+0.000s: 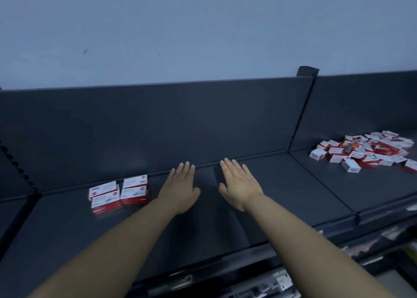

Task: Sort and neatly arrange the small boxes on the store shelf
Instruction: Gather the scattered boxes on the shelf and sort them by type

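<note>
Several small red-and-white boxes (119, 193) sit stacked in a tidy block near the back left of the dark shelf (67, 234). A loose heap of the same boxes (365, 151) lies on the neighbouring shelf section at the far right. My left hand (180, 186) is flat, palm down, fingers straight, over the shelf just right of the tidy block, holding nothing. My right hand (238, 183) is flat beside it, fingers straight and pointing at the back panel, holding nothing.
A dark upright back panel (158, 121) runs behind the shelf, with a divider post (301, 112) between the two sections. Lower shelves with packaged goods (282, 282) show at the bottom right. A pale wall rises above.
</note>
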`<action>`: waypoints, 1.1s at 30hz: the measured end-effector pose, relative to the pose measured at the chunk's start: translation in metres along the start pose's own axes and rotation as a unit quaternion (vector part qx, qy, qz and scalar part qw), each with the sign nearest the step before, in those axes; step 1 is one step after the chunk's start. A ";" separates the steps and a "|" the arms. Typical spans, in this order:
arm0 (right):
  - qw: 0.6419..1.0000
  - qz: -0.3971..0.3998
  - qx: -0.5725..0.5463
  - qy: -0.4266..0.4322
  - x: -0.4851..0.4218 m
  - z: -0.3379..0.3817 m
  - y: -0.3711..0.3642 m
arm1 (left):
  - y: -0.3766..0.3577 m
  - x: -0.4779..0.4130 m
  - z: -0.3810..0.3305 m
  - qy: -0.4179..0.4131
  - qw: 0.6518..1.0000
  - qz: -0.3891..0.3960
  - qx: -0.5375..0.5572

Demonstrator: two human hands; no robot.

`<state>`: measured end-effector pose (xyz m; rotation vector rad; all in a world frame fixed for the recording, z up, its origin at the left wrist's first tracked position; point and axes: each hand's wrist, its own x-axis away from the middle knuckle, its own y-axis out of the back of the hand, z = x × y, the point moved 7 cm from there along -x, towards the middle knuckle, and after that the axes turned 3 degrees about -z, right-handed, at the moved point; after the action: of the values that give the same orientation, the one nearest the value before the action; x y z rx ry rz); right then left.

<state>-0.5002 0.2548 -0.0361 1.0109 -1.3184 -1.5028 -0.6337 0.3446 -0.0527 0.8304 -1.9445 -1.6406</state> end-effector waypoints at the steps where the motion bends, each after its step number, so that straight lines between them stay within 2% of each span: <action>1: 1.000 -0.001 0.002 -0.001 0.007 -0.014 0.003 | -0.003 -0.002 -0.018 -0.004 1.000 0.002 0.001; 11: 0.999 -0.009 -0.004 -0.032 0.061 -0.165 0.043 | -0.018 -0.033 -0.183 -0.039 0.999 0.007 0.022; 17: 0.998 -0.015 -0.009 -0.061 0.067 -0.222 0.056 | -0.014 -0.063 -0.232 -0.055 0.998 0.001 0.038; 25: 0.996 -0.007 0.015 -0.089 0.064 -0.280 0.053 | -0.025 -0.122 -0.285 -0.125 0.990 0.009 0.057; 33: 0.985 -0.014 -0.005 -0.172 0.070 -0.351 0.045 | -0.039 -0.181 -0.348 -0.189 0.979 0.022 0.073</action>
<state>-0.1818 0.0851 -0.0315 0.7875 -1.5382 -1.7595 -0.2601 0.2228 -0.0214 0.5483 -2.3466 -1.7451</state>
